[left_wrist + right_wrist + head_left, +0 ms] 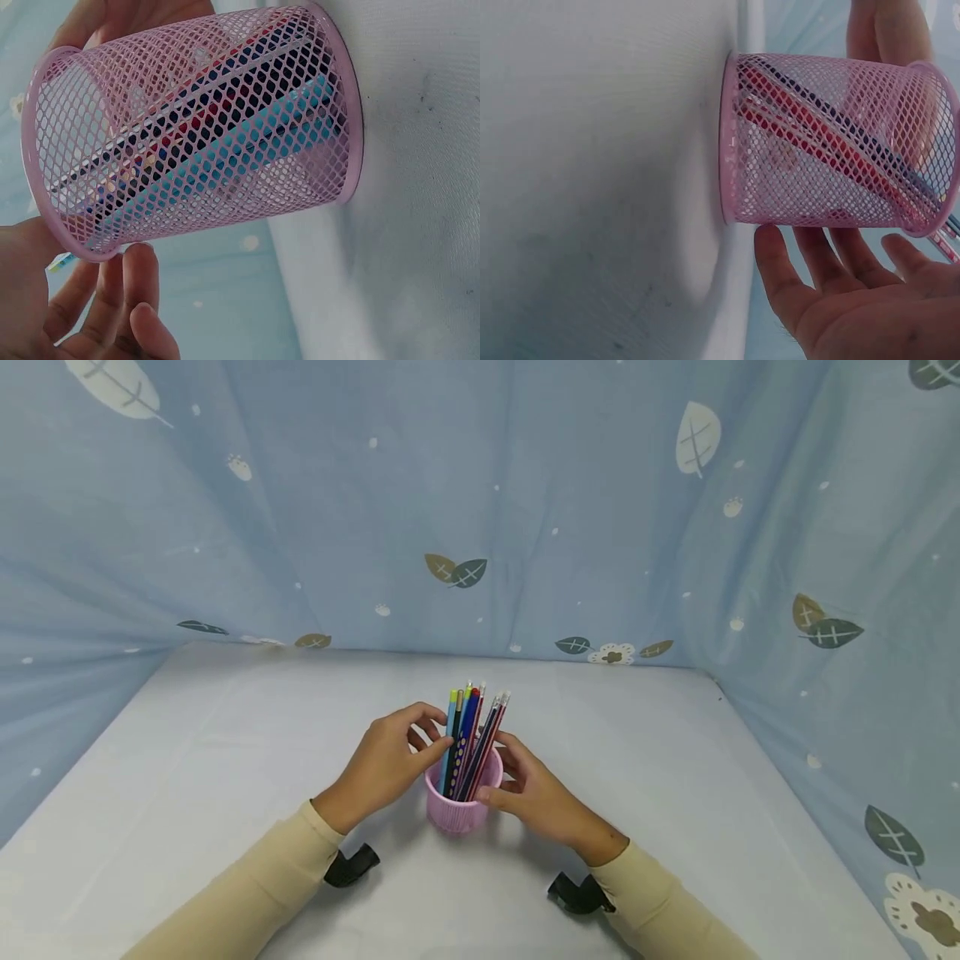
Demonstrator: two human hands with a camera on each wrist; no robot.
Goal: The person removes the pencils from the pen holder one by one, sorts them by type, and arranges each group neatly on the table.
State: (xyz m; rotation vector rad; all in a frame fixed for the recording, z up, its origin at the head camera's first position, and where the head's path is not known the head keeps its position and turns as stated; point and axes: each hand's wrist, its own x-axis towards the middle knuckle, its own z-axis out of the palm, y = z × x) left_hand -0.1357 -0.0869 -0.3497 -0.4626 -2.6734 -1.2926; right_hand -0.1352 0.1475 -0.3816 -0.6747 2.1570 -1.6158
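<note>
A pink mesh pencil cup (456, 817) stands upright on the white surface, holding several pencils (474, 743) that lean in it, light blue, dark blue, black and red-striped. My left hand (390, 760) is at the cup's left rim, thumb and forefinger tips close against the light blue pencil (450, 718). In the left wrist view, that hand's other fingers (140, 277) bend loosely beside the rim. My right hand (536, 793) holds the cup's right side, thumb at the front rim and fingers behind. The right wrist view shows its fingers (776, 262) along the mesh wall.
A blue curtain with leaf prints (525, 510) hangs behind and along both sides of the white-covered table (225, 752). Black wrist-camera mounts (577, 893) stick out near both beige sleeves (255, 885).
</note>
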